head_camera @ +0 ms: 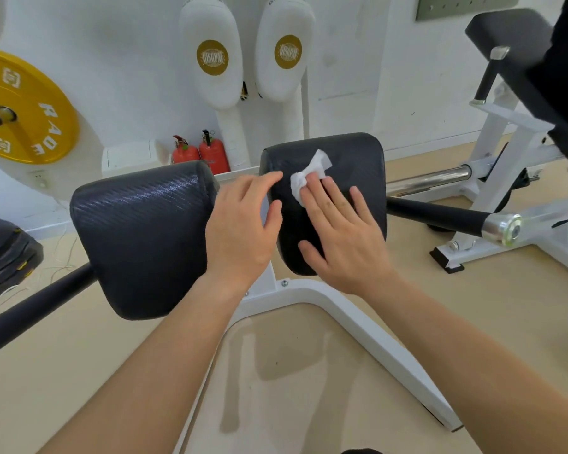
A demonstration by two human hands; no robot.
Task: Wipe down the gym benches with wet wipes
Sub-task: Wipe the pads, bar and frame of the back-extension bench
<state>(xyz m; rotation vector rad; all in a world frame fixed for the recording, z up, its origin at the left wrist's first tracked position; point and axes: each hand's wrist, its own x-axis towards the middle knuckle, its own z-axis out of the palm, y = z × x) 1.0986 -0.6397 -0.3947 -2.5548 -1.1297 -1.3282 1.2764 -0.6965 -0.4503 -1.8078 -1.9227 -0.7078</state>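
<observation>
Across the bench's right pad (358, 158), my right hand (345, 237) presses a wet wipe (309, 178) flat with spread fingers, while my open left hand (240, 231) apparently steadies its inner edge.

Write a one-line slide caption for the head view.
Right hand presses a wet wipe onto the right black pad; left hand open at the pad's edge.
</observation>
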